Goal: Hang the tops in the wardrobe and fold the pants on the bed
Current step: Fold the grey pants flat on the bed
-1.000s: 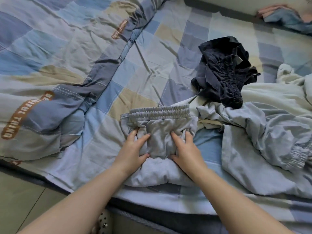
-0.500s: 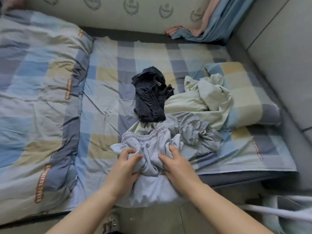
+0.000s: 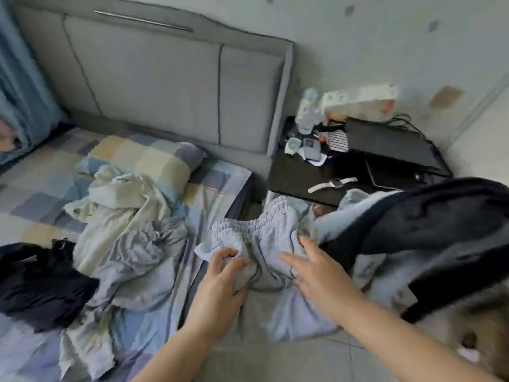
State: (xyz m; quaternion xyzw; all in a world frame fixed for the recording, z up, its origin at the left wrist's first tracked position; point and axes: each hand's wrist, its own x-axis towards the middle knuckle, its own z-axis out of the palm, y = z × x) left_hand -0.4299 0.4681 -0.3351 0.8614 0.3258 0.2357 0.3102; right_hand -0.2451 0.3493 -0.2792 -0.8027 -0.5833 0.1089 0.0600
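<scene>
Step in hand: carrying a pair of light grey pants [image 3: 264,244], folded into a bundle, with the bed [image 3: 220,177] to the left of them.
Pants' place: held in the air in front of the person, over the floor between the bed edge and the dark bedside tabletop [image 3: 297,177]; the elastic waistband faces away from the person, the folded legs hang towards them.
Left hand [image 3: 220,274]: fingers curled into the left side of the bundle, gripping the cloth.
Right hand [image 3: 311,266]: fingers spread fairly straight against the right side; it seems to press rather than pinch, though the motion blur makes this hard to tell.
Key relation: the bundle lies straight ahead between both hands, long axis running away from the person; both hands are equally near, one on each flank.
Count on the bed: one cream garment [image 3: 115,194], one grey-blue garment [image 3: 143,260], one dark navy garment [image 3: 41,282]; which are tops I cannot say.
Also: a dark garment [image 3: 429,232] hangs at the right edge, close beside the right hand.
Next need: a flat resting place for the bundle, probably.
</scene>
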